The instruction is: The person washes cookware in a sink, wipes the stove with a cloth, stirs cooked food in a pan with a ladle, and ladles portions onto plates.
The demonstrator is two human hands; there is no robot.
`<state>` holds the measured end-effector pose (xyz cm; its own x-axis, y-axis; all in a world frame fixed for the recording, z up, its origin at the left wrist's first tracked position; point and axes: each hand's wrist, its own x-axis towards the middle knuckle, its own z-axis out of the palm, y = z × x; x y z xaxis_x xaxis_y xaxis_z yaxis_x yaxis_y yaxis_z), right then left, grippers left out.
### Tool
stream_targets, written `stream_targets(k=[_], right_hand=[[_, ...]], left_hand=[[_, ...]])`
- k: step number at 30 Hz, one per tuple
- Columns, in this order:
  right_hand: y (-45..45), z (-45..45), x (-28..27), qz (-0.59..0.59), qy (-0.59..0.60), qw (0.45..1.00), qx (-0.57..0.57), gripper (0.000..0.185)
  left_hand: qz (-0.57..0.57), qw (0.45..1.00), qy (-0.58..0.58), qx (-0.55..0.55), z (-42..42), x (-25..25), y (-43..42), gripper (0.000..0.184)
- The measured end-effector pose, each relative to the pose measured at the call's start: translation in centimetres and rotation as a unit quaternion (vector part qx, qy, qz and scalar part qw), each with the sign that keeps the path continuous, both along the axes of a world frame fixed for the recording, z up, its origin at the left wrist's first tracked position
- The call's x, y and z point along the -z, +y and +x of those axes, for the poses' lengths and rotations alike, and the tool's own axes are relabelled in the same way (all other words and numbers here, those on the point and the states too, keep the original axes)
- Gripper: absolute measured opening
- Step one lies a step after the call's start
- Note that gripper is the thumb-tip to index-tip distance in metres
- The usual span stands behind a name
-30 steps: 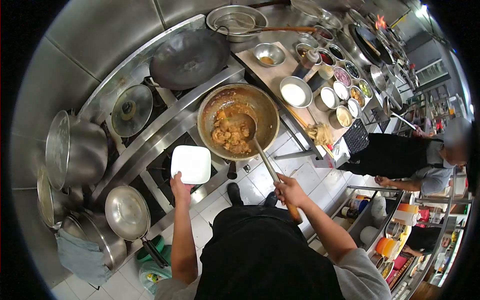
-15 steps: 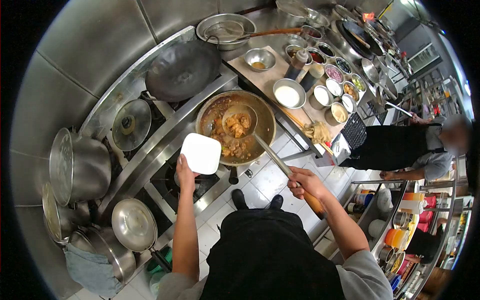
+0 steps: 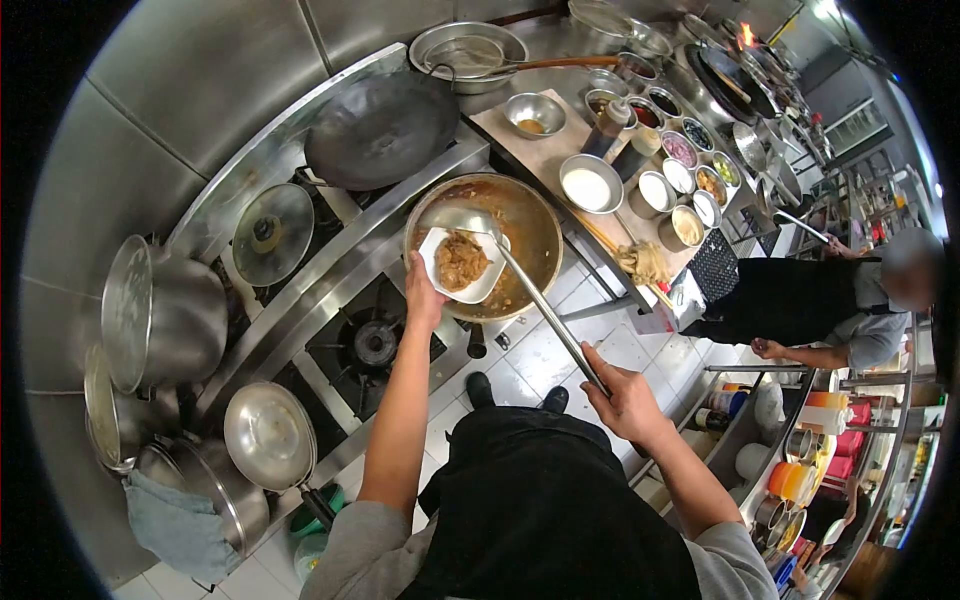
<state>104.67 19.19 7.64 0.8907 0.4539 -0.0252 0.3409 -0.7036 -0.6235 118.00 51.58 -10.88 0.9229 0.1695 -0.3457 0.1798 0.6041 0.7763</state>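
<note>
My left hand (image 3: 422, 292) grips the edge of a small white bowl (image 3: 489, 284) with rounded corners, held over the near left part of a wide pan (image 3: 541, 240). Saucy brown chunks of food (image 3: 462, 262) lie in the bowl. Wrapped round the long handle of a ladle (image 3: 545, 312) is my right hand (image 3: 628, 402). The ladle's head rests at or just above the bowl's far edge, its inside hidden from me. Brown sauce and small bits coat the pan's inner wall.
A dark wok (image 3: 380, 132) and a glass lid (image 3: 273, 234) sit on the stove, near an exposed burner (image 3: 375, 343). Sauce bottles and several metal containers crowd the side counter (image 3: 545, 150). A co-worker in a black apron (image 3: 790, 290) stands at right.
The white bowl has moved right over the pan and now contains brown food. The ladle's head, earlier full of food inside the pan, has shifted to the bowl's far edge.
</note>
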Motion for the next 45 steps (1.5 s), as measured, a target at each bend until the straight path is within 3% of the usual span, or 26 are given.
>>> stream_targets(k=[3,4,6,10,14,18,20,24,25,28,29,33,36,40,45], right_hand=[[-0.4,-0.1,-1.0,0.060,0.167,0.982,0.061,0.059],[-0.5,0.0,-1.4,0.144,0.261,0.948,0.108,0.057],[-0.9,0.9,-2.2,0.304,0.432,0.826,0.194,0.054],[-2.2,3.9,-1.9,0.436,0.468,0.735,0.222,0.050],[-1.8,7.6,1.7,0.275,0.378,0.866,0.177,0.052],[-0.4,10.4,7.2,0.089,0.280,0.944,0.148,0.050],[0.8,11.0,9.7,0.026,0.183,0.976,0.117,0.051],[3.7,10.6,10.1,0.040,0.157,0.984,0.075,0.052],[3.7,10.3,9.4,0.048,0.270,0.958,0.081,0.051],[2.7,10.1,10.4,0.194,0.463,0.854,0.138,0.049],[2.6,10.2,10.5,0.240,0.498,0.818,0.161,0.048],[2.0,10.0,11.6,0.410,0.576,0.671,0.225,0.044],[1.0,9.5,10.0,0.415,0.569,0.672,0.229,0.041],[0.0,8.3,6.9,0.369,0.513,0.738,0.237,0.048],[-1.6,7.2,3.2,0.399,0.506,0.733,0.217,0.053]], left_hand=[[-0.023,1.000,-0.013,-0.007,0.2,0.2,-0.2,0.075],[-0.026,1.000,-0.011,-0.004,0.1,0.2,-0.1,0.075],[-0.031,0.999,-0.008,0.002,-0.2,-0.8,-0.1,0.076],[-0.057,0.997,-0.040,-0.026,-0.5,2.7,3.1,0.070],[0.011,0.998,-0.015,-0.052,-4.0,2.7,7.5,0.072],[0.046,0.996,-0.006,-0.082,-8.3,2.2,11.5,0.073],[0.071,0.994,0.032,-0.072,-11.0,1.9,13.3,0.076],[0.075,0.991,0.053,-0.101,-14.6,3.2,14.9,0.077],[0.062,0.991,0.054,-0.109,-15.1,3.6,15.0,0.076],[0.015,0.991,0.046,-0.127,-16.0,4.1,14.7,0.075],[0.018,0.984,0.057,-0.167,-16.0,3.8,14.1,0.074],[0.041,0.986,0.040,-0.159,-15.7,3.8,13.5,0.074],[0.043,0.983,0.054,-0.168,-14.9,3.5,13.2,0.074],[0.054,0.986,0.041,-0.150,-12.7,2.8,12.5,0.073],[0.054,0.992,0.022,-0.109,-8.4,2.5,11.3,0.067]])
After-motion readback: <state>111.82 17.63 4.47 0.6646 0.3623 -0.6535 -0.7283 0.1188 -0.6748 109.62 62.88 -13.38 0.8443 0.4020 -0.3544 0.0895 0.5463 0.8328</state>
